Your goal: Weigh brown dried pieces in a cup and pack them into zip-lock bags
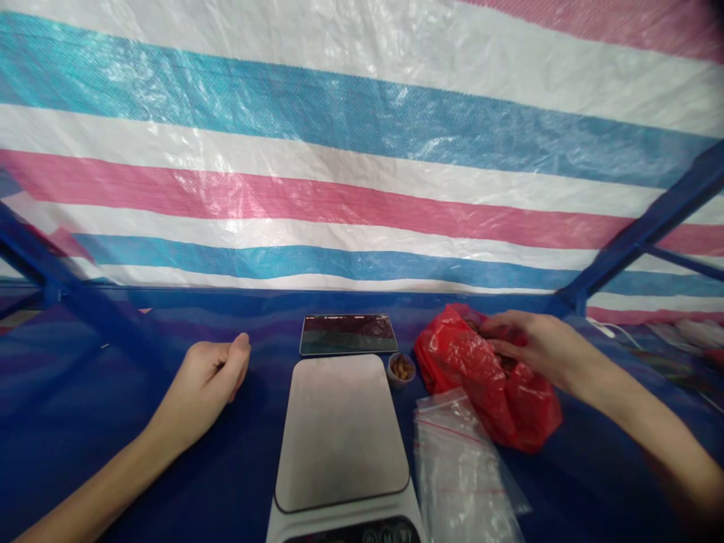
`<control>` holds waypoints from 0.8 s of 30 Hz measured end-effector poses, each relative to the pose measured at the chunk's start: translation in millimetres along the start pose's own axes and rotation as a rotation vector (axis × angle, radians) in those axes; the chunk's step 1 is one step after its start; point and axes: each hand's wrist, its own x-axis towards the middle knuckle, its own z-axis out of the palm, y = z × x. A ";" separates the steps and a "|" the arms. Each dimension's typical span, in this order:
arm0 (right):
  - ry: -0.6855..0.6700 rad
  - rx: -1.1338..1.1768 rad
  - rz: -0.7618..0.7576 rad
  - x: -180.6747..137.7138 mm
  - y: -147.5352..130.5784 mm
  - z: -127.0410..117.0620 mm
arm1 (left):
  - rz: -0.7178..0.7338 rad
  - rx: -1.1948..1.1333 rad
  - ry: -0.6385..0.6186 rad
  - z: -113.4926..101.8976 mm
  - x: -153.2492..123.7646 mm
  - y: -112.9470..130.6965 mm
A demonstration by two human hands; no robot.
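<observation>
My left hand is curled into a fist over the blue tabletop, left of the scale, with nothing visible in it. At the right, my right hand reaches into the mouth of a crumpled red plastic bag. Its fingers curl toward small brown pieces inside; the fingertips are hidden, so what they pinch cannot be made out. A digital scale with a bare metal plate stands in the middle. Just beyond its right corner is a small clear cup holding brown pieces. Clear zip bags lie between scale and red bag.
A phone lies flat behind the scale, its screen dark. Blue metal frame bars rise at both sides. Striped plastic sheeting hangs behind the blue table. A white cable and blurred items lie at the far right.
</observation>
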 end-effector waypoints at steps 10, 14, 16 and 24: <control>-0.020 0.117 -0.135 1.0 -5.2 14.9 | -0.009 0.003 -0.007 0.4 -0.3 -1.5; -0.063 0.154 -0.170 0.5 -4.6 16.2 | -0.007 0.001 -0.006 0.1 -0.1 -1.6; -0.050 0.149 -0.165 0.5 -4.4 18.9 | -0.006 0.002 -0.007 0.1 0.1 -1.9; 0.095 0.092 -0.133 0.9 -9.5 0.4 | 0.004 0.006 0.005 1.6 -0.6 -4.6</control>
